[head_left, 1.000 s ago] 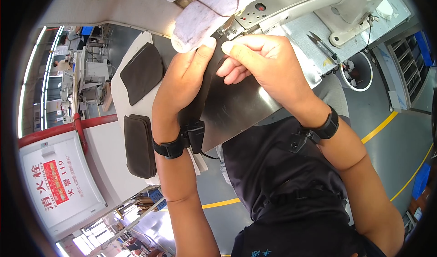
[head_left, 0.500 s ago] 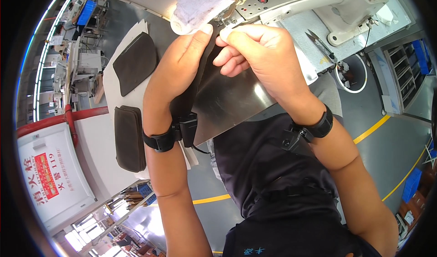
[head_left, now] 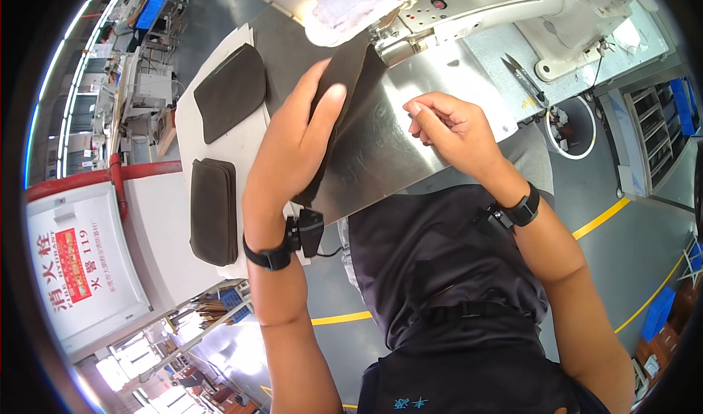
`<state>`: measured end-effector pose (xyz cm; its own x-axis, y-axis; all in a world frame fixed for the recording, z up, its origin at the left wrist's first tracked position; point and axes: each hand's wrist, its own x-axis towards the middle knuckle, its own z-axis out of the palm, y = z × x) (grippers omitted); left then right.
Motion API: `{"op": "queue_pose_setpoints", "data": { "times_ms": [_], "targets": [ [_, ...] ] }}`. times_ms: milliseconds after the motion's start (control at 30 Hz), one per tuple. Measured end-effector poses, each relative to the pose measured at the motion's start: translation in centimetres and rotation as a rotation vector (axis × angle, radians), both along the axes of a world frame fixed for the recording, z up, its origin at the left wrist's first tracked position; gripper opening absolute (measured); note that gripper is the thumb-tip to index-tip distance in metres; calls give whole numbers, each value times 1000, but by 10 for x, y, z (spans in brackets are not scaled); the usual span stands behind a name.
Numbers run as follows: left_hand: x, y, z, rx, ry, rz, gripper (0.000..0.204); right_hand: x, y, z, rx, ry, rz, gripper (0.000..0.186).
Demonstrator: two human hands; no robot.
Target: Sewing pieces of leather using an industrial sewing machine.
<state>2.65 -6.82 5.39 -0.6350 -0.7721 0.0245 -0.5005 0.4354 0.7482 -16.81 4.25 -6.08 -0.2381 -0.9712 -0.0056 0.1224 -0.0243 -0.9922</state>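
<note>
The left hand (head_left: 296, 132) gripped a dark brown, leather-like piece (head_left: 359, 66), its thumb lying flat on the near face and its fingers on the other side. The piece stood tilted above the left part of the shiny metal surface (head_left: 395, 154). One end pointed to the far edge, just beside the pale sewing machine (head_left: 476, 22); the other hung past the wrist toward the near left corner. Whether the far end touched the machine could not be told.

The right hand (head_left: 450, 124) was closed loosely over the surface, near its near edge and toward its right corner, well apart from the brown piece. Its fingers curled in and the thumb lay along the index finger; whether it pinched something thin could not be told.

Off the left edge of the surface, a pale sheet (head_left: 238, 139) carried a flat dark piece (head_left: 233, 93) by its far end and a neat stack of dark pieces (head_left: 212, 212) by its near end. A pair of snips (head_left: 523, 79) lay beyond the right corner of the metal, beside the machine's base, and a white-rimmed bin (head_left: 592, 132) stood below them. Each wrist wore a black strap (head_left: 269, 258) carrying a small device.
</note>
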Motion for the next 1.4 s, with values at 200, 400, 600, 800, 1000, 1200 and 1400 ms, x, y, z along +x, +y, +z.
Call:
{"op": "queue_pose_setpoints", "data": {
  "times_ms": [200, 400, 600, 800, 1000, 1200, 1400],
  "targets": [
    [63, -5, -6, -8, -111, 182, 52, 1, -1, -5, -31, 22, -11, 19],
    [101, -106, -54, -534, -525, 357, 78, 3, -2, -4, -32, 75, -12, 20],
    [94, -125, -102, -626, -651, 528, 51, 4, -2, -11, -77, 51, -61, 21],
    [123, -137, -33, -802, -664, 455, 36, 3, -2, -10, -66, 40, -29, 22],
    [166, -25, 96, -835, 87, 590, 30, 8, 10, 4, -33, -71, -11, 25],
    [147, 130, 63, -416, 583, 845, 42, 67, 63, 46, -192, -479, 261, 58],
    [117, 181, -19, 209, 531, 724, 35, 44, 92, 74, -163, -587, 32, 40]
  ]
}}
